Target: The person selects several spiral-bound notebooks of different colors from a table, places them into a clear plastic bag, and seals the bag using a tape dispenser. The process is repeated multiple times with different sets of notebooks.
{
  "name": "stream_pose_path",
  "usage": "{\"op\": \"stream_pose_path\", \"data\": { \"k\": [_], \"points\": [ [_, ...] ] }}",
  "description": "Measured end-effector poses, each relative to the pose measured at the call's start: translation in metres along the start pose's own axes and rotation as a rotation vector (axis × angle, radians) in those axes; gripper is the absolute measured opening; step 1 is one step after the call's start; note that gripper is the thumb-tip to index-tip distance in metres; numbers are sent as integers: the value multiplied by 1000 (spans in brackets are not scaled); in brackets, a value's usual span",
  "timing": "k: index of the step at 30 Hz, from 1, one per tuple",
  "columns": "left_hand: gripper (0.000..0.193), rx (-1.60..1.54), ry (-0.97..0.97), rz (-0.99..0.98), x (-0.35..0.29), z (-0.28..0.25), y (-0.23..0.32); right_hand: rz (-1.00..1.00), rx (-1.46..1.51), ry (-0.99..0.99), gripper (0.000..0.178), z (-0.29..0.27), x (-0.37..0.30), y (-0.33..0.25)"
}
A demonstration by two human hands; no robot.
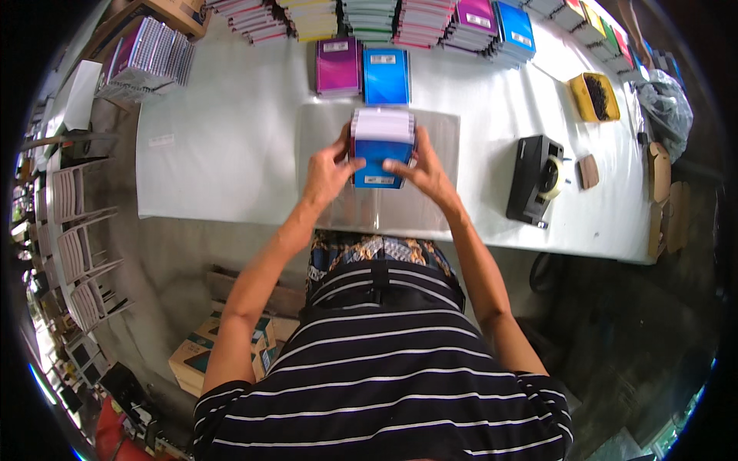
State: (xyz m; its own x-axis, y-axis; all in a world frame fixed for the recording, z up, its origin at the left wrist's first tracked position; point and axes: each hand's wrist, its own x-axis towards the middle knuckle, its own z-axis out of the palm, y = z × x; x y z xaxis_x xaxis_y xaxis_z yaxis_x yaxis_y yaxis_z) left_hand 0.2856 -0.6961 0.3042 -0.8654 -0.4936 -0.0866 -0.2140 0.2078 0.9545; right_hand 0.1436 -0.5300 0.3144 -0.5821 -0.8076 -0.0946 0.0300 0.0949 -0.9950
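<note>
Between both hands I hold a stack of notebooks [377, 150], its blue cover toward me and its pale page edges showing at the far end. My left hand [330, 170] is closed on the left side, thumb lying on the cover. On the right side my right hand [427, 170] grips the same stack, its thumb also on the cover. The fingers under the stack are hidden. Beneath it lies a clear plastic sheet or bag [342, 207] on the white table [215, 161]. Just beyond stand a purple notebook pile [338, 67] and a blue notebook pile [387, 77].
Several tall notebook stacks [369, 21] line the far edge. Spiral-bound books [154, 58] stand at far left beside a cardboard box [181, 14]. To the right are a black tape dispenser [532, 180], a brown block [588, 171] and a yellow container [594, 97] of dark small pieces.
</note>
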Motion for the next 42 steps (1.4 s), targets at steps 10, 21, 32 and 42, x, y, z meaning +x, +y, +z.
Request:
{"op": "stream_pose_path", "data": {
  "k": [10, 21, 32, 42],
  "points": [
    [34, -97, -114, -418, 14, 3, -5, 533, -259, 32, 64, 13, 10, -14],
    [30, -75, -76, -416, 13, 10, -5, 323, -691, 275, 52, 34, -9, 41],
    [48, -235, -83, -496, 2, -32, -43, 434, -1230, 854, 34, -19, -77, 64],
    [50, -324, -93, -445, -4, -33, -43, 407, -768, 875, 21, -36, -83, 53]
  ]
}}
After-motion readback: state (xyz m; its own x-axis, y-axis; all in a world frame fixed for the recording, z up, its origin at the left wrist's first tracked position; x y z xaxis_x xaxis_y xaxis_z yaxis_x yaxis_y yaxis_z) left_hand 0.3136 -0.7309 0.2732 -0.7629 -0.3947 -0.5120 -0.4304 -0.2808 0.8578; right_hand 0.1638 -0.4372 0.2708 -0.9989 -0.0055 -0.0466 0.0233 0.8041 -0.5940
